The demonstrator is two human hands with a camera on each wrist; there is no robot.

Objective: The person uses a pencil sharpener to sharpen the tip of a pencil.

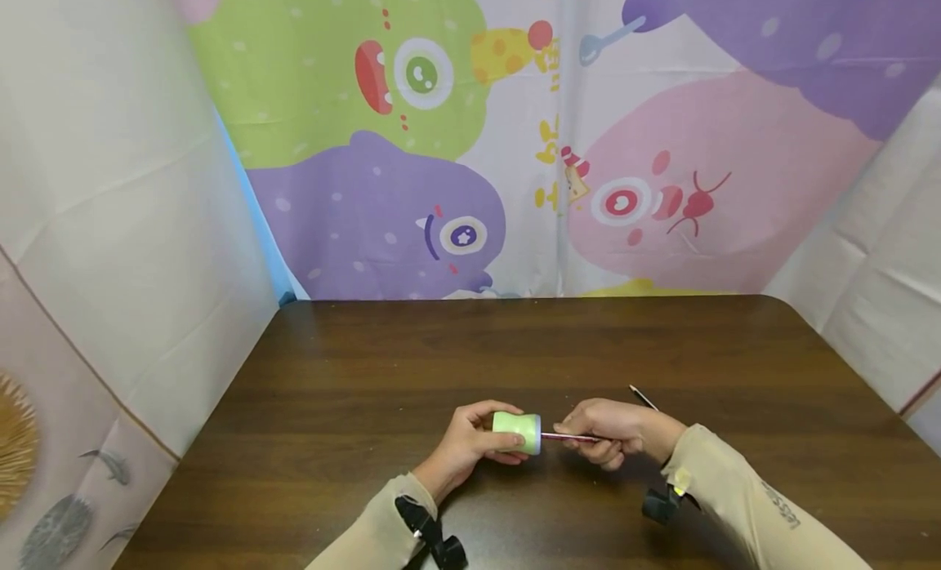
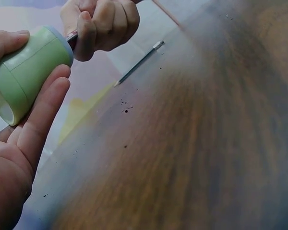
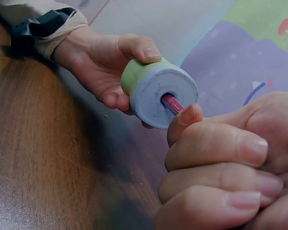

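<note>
My left hand (image 1: pixel 457 449) grips a green pencil sharpener (image 1: pixel 512 431) by its sides, thumb on one side and fingers on the other. The sharpener is cup-shaped, and its pale blue end face (image 3: pixel 151 103) has a round hole facing my right hand. A red pencil (image 3: pixel 173 103) sits with one end in that hole; the tip inside is hidden. My right hand (image 1: pixel 608 429) pinches the pencil shaft close to the hole, its other fingers curled. Both hands are over the near middle of the table.
A dark pencil (image 2: pixel 139 64) with a pale end lies on the brown wooden table (image 1: pixel 353 366), beyond my right hand. Small dark specks dot the tabletop. A cartoon-printed cloth (image 1: pixel 529 145) hangs behind the far edge, and pale cloths hang at both sides.
</note>
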